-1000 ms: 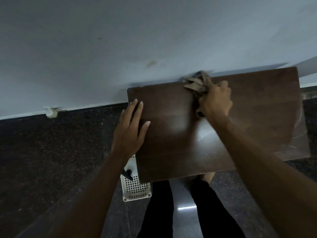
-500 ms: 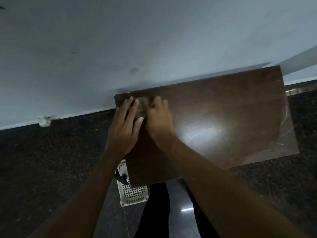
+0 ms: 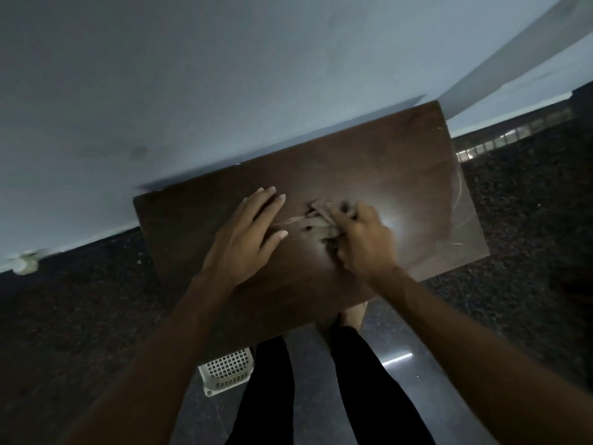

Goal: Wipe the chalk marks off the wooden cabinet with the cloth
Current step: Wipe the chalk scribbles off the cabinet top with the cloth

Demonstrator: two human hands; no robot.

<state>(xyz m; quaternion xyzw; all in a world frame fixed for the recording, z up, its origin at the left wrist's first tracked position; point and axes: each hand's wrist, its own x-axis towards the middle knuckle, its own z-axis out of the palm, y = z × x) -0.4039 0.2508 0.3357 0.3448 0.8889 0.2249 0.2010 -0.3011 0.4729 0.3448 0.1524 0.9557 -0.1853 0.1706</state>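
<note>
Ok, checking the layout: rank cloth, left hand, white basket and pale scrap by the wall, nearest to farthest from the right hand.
From the right hand:
1. Cloth, gripped in it, on the cabinet.
2. Left hand, flat on the top, leftward.
3. White basket, on the floor below.
4. Pale scrap, far left by the wall.

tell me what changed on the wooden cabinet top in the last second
The right hand, gripping the crumpled beige cloth, swept from the far edge left to the left hand, then back to the middle of the dark brown wooden cabinet top. The left hand shifted inward from the left edge, staying flat on the wood; the cloth stays gripped.
</note>
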